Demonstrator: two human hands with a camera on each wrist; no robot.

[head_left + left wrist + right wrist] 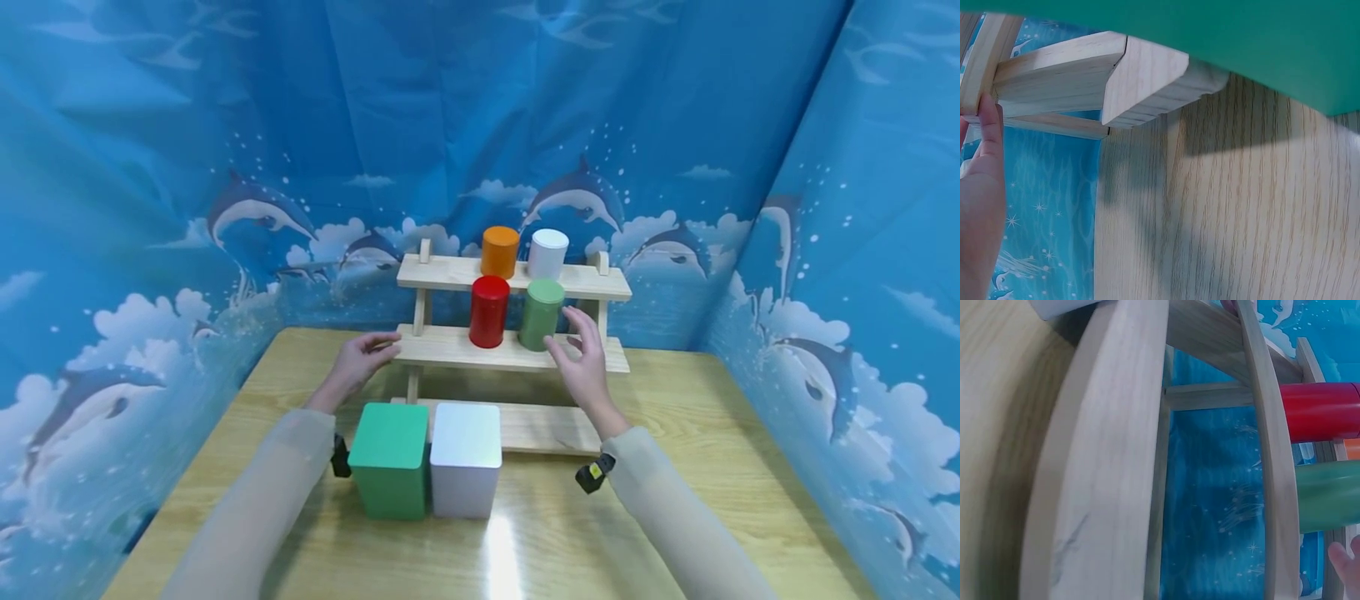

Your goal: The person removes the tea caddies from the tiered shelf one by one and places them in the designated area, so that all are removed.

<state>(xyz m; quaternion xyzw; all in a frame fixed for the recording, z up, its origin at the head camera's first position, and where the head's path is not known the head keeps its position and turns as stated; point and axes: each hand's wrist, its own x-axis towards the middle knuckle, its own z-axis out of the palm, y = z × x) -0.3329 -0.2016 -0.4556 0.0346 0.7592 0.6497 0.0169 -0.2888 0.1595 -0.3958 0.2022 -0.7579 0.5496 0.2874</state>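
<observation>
A three-tier wooden shelf stand (517,354) stands at the back of the table. My left hand (362,360) is at the left end of its middle board; in the left wrist view the thumb and fingers (989,134) pinch the board's end. On that board stand a red cylinder (489,315) and a green cylinder (542,317), both upright. My right hand (583,358) is beside the green cylinder, thumb and fingers spread apart at its right side. Fingertips (1339,557) show close to the green cylinder (1329,497) in the right wrist view, holding nothing.
An orange cylinder (499,252) and a white cylinder (547,254) stand on the top board. In front of the stand's left part, a green block (390,458) and a white block (466,458) sit side by side on the table (570,550). A blue dolphin-print curtain (450,108) surrounds the table.
</observation>
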